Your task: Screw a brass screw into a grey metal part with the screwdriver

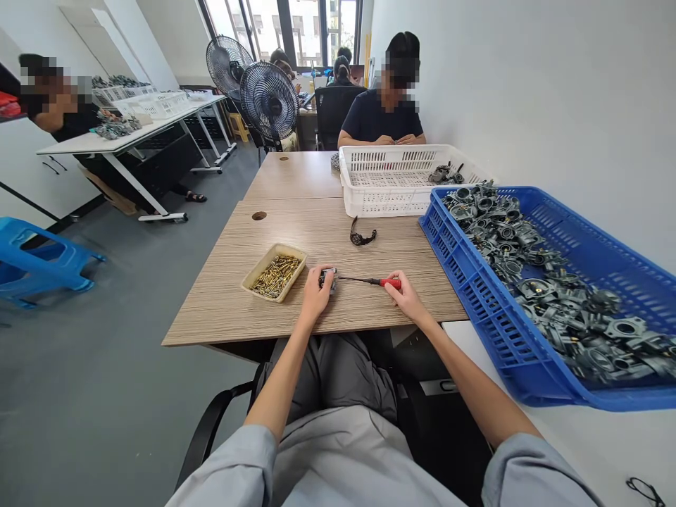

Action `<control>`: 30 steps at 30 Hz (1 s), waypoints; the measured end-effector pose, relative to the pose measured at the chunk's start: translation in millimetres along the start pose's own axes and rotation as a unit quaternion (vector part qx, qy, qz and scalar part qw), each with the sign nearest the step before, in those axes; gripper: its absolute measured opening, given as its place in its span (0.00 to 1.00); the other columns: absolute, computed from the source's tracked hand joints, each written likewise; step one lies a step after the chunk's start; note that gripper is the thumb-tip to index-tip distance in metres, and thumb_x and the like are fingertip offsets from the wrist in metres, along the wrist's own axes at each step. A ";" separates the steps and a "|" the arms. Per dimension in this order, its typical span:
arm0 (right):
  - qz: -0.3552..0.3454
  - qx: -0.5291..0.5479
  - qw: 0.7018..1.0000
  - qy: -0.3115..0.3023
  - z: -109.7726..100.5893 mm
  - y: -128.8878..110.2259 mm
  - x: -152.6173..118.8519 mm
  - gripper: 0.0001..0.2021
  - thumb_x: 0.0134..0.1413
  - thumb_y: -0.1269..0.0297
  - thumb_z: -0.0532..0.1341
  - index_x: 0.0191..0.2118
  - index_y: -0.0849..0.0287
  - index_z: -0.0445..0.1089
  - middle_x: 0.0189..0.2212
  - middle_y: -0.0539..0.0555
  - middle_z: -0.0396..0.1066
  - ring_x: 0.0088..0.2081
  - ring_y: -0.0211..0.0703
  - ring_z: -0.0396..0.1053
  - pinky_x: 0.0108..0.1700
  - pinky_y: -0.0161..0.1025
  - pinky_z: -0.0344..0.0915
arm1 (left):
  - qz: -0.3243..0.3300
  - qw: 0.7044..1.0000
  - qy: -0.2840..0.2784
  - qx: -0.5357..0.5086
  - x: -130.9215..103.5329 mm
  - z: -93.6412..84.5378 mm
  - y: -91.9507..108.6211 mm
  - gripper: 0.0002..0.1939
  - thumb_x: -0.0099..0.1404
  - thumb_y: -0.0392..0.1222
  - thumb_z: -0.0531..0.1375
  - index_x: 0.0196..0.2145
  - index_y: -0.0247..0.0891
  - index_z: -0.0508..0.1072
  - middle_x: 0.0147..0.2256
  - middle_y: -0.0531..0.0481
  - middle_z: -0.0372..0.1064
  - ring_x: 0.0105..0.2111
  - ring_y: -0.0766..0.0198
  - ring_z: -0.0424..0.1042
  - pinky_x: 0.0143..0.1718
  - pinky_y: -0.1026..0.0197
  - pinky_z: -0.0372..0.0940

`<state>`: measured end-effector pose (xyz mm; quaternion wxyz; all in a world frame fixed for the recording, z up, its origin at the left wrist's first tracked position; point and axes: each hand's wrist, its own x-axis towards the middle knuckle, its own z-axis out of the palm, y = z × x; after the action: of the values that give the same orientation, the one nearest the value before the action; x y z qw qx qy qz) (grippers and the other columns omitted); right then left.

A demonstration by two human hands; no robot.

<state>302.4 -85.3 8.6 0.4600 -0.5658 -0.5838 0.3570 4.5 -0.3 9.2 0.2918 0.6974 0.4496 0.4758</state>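
My left hand (317,292) is closed around a small grey metal part (328,279) just above the wooden table. My right hand (405,296) grips the red handle of a screwdriver (389,282). Its dark shaft points left, and the tip meets or nearly meets the right side of the metal part; exact contact is too small to tell. Left of my left hand sits a cream tray (247,283) filled with small brass-coloured pieces (277,275). A black wristwatch (362,238) lies on the table beyond my hands.
A blue crate (478,296) of metal parts stands on the right, beside a white basket (385,204) at the wooden table's (211,310) far side. Behind it sits a person (383,116). Fans (269,102) stand beyond; a blue stool (42,257) is left.
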 end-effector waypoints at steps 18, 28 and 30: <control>0.027 0.040 0.999 0.004 2.1 -5.1 0.2 0.25 0.69 0.31 0.64 0.43 0.48 0.61 0.26 0.43 0.60 0.25 0.42 0.59 0.27 0.39 0.61 | -0.012 1.000 0.005 0.006 -0.8 0.6 0.6 0.18 0.86 0.57 0.55 0.55 0.45 0.79 0.53 0.41 0.79 0.55 0.51 0.78 0.66 0.46 0.71; 0.023 0.031 0.999 0.003 1.3 -5.4 0.3 0.25 0.68 0.31 0.65 0.45 0.48 0.62 0.25 0.43 0.61 0.24 0.42 0.60 0.27 0.40 0.63 | -0.015 1.000 0.003 0.009 -0.4 -1.0 3.9 0.17 0.86 0.57 0.56 0.55 0.45 0.79 0.54 0.41 0.79 0.57 0.50 0.78 0.65 0.46 0.72; 0.028 0.030 0.999 0.006 1.9 -5.3 0.9 0.26 0.68 0.30 0.64 0.43 0.48 0.62 0.25 0.44 0.62 0.24 0.41 0.61 0.27 0.39 0.63 | -0.017 1.000 0.001 0.008 -0.9 -1.3 3.5 0.18 0.86 0.57 0.56 0.56 0.45 0.79 0.54 0.41 0.79 0.56 0.50 0.78 0.64 0.47 0.72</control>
<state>298.9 -84.8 13.1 0.4704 -0.5698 -0.5539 0.3836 4.4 -2.6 12.2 0.2935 0.6916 0.4653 0.4679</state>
